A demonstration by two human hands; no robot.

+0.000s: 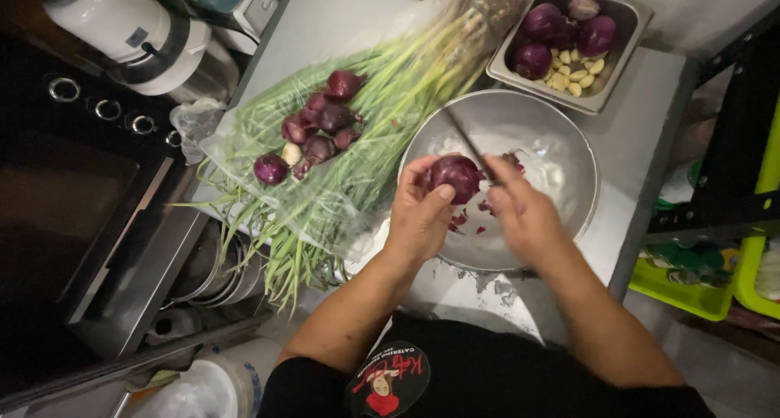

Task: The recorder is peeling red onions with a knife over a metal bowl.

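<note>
Holding a red onion [455, 177] in my left hand [418, 219], I have fingers and thumb wrapped round it, the grip closed on its lower side. My right hand [524, 215] is closed on a knife [470, 146], just right of the onion; its thin blade slants up and away to the left, crossing the onion's top edge. Both hands sit over a steel bowl [561, 154] on the worktop [650, 117], with red peel scraps beneath the grip. Beyond the bowl, up to the right, a square metal tray [630, 16] holds more onions and peeled garlic cloves. Left of my grip, a clear plastic bag of long green stalks [341, 150] carries small red shallots [321, 129].
</note>
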